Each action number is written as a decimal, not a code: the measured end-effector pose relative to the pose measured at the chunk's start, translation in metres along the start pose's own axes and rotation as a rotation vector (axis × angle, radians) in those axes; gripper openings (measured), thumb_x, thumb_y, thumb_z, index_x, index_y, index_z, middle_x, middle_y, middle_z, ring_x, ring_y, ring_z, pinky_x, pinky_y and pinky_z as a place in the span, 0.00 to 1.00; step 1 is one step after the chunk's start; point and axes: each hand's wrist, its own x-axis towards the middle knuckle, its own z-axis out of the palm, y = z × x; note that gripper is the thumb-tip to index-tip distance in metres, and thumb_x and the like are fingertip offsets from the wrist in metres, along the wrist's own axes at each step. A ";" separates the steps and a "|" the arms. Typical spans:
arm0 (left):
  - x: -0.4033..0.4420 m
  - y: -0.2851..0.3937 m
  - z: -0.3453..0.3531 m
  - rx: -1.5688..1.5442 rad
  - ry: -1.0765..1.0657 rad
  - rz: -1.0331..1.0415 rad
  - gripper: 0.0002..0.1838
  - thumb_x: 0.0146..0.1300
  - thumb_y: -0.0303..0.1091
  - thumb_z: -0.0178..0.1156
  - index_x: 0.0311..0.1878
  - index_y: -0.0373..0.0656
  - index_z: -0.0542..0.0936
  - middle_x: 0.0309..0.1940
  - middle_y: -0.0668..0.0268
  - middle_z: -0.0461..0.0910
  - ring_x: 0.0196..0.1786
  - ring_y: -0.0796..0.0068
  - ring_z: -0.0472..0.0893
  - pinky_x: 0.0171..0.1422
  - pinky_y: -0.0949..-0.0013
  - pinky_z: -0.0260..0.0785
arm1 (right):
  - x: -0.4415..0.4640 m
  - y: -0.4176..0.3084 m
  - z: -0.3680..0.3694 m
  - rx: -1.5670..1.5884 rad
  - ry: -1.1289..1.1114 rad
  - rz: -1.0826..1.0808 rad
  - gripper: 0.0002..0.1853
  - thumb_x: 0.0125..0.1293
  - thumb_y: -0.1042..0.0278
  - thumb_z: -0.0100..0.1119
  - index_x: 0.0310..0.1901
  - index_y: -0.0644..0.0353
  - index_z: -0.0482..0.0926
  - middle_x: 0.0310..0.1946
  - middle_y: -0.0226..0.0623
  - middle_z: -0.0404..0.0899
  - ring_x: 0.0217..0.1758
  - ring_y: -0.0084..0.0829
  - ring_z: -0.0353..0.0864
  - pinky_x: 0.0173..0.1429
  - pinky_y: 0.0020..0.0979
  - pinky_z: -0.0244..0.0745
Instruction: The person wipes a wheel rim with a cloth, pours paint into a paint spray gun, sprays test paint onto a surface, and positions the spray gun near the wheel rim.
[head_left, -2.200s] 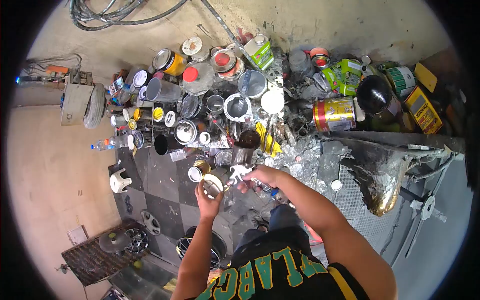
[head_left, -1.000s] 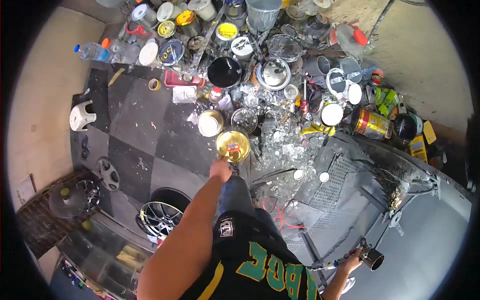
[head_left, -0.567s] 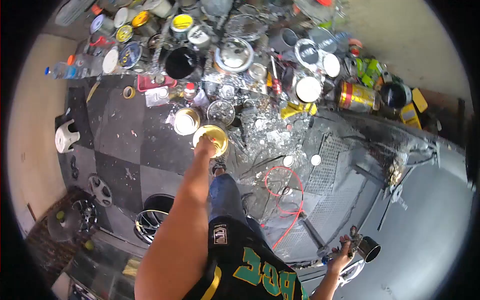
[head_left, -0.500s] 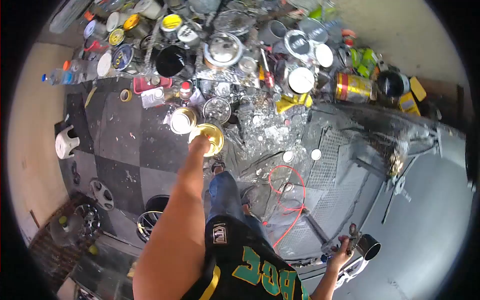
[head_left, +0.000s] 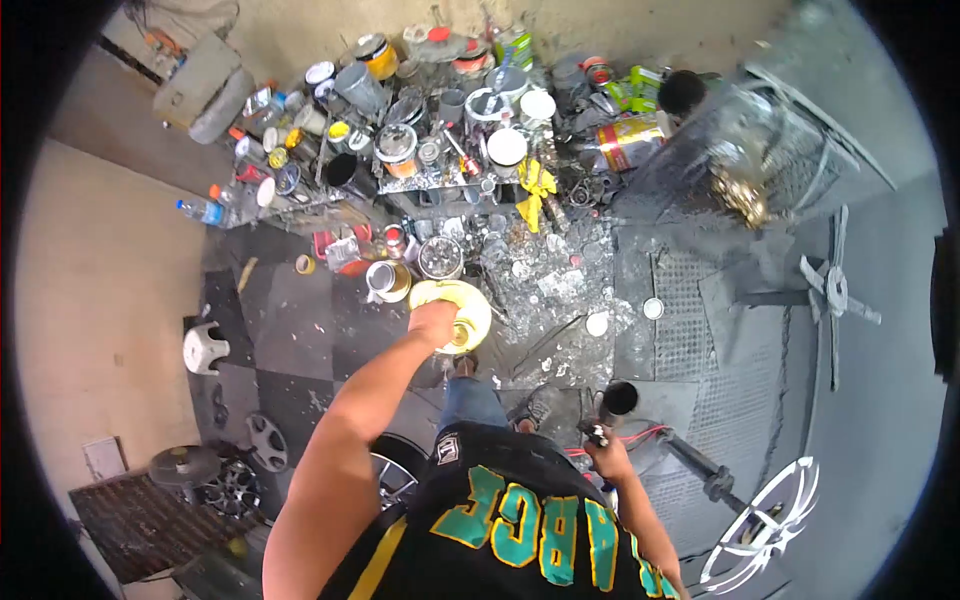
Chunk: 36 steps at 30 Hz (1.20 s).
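Note:
My left hand [head_left: 434,322] is closed at the near rim of a round, yellow-gold can [head_left: 472,305]. Its fingertips are hidden, and the can's bright inside shows beyond the knuckles. Just left of it stands another can [head_left: 388,281] with a gold inside, and behind is a paint-spotted round container [head_left: 440,258]. My right hand [head_left: 610,459], out to the right of my body, grips a spray gun [head_left: 596,434]. A round cup [head_left: 620,400] with a dark inside sits at the gun's far end. A red hose [head_left: 645,433] runs beside this hand.
A cluttered bench [head_left: 455,184] with several paint cans and cups spans the back. A yellow cloth [head_left: 535,195] hangs from its edge. On the left stand a white stool [head_left: 205,349] and wheel covers [head_left: 267,443]. A white wheel cover [head_left: 765,525] is at lower right.
My left hand has closed at the gold can, which now looks larger and nearer. My right hand has brought the spray gun in towards my body. The view has shifted.

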 end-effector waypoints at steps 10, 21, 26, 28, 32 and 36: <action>-0.168 0.177 -0.100 0.030 0.645 0.599 0.14 0.53 0.40 0.76 0.35 0.47 0.80 0.31 0.65 0.82 0.39 0.57 0.84 0.45 0.53 0.70 | -0.038 -0.148 -0.035 -0.092 -0.587 -0.220 0.39 0.69 0.54 0.67 0.76 0.64 0.66 0.46 0.54 0.87 0.42 0.35 0.88 0.43 0.39 0.85; -0.205 0.236 -0.137 0.184 1.166 0.920 0.12 0.54 0.39 0.75 0.27 0.51 0.78 0.24 0.71 0.76 0.31 0.69 0.81 0.40 0.60 0.64 | -0.065 -0.180 -0.088 0.380 -0.694 -0.321 0.24 0.73 0.60 0.65 0.67 0.58 0.74 0.44 0.29 0.87 0.45 0.22 0.84 0.35 0.28 0.81; -0.211 0.236 -0.143 0.158 1.230 0.989 0.09 0.48 0.33 0.72 0.26 0.52 0.78 0.25 0.71 0.76 0.31 0.68 0.81 0.41 0.61 0.64 | -0.085 -0.192 -0.105 0.472 -0.721 -0.368 0.13 0.75 0.63 0.63 0.55 0.58 0.78 0.46 0.30 0.87 0.47 0.20 0.84 0.34 0.26 0.79; -0.212 0.235 -0.147 0.138 1.249 1.010 0.08 0.46 0.31 0.70 0.26 0.52 0.78 0.24 0.71 0.75 0.31 0.68 0.80 0.41 0.61 0.63 | -0.086 -0.196 -0.109 0.460 -0.742 -0.382 0.14 0.75 0.62 0.62 0.56 0.58 0.78 0.46 0.30 0.87 0.47 0.20 0.84 0.34 0.26 0.79; -0.221 0.230 -0.154 0.177 1.267 0.989 0.07 0.46 0.31 0.68 0.26 0.53 0.78 0.24 0.72 0.75 0.31 0.69 0.80 0.40 0.61 0.62 | -0.086 -0.205 -0.110 0.494 -0.757 -0.369 0.16 0.74 0.61 0.64 0.58 0.58 0.78 0.47 0.30 0.87 0.48 0.20 0.85 0.34 0.27 0.79; -0.219 0.224 -0.154 0.211 1.292 0.976 0.06 0.48 0.32 0.67 0.27 0.54 0.79 0.25 0.73 0.75 0.31 0.70 0.80 0.40 0.61 0.62 | -0.075 -0.208 -0.107 0.463 -0.777 -0.381 0.20 0.73 0.59 0.66 0.61 0.57 0.78 0.50 0.31 0.88 0.51 0.24 0.87 0.36 0.27 0.78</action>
